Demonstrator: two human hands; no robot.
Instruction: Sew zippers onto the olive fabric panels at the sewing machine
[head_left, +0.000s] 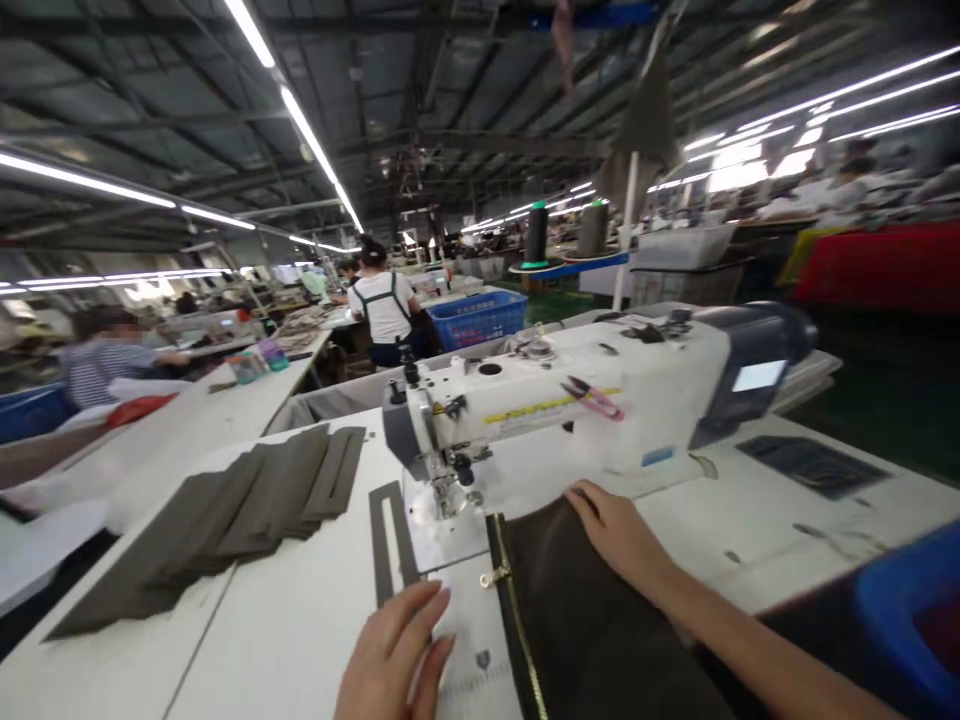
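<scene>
My right hand grips the upper edge of a dark brown fabric panel, which lies in front of the sewing machine. A gold-toothed zipper with a gold slider runs along the panel's left edge. My left hand is to the left of the zipper, its fingers slightly bent and apart. Its fingertips are by the near end of a grey-brown slotted fabric piece, and the hand covers that end. Whether they touch it I cannot tell. The needle area stands above both pieces.
Overlapping grey-brown fabric pieces fan across the white table on the left. Pink-handled thread snips rest against the machine. Thread cones stand behind it. A blue bin is at right. Co-workers sit beyond.
</scene>
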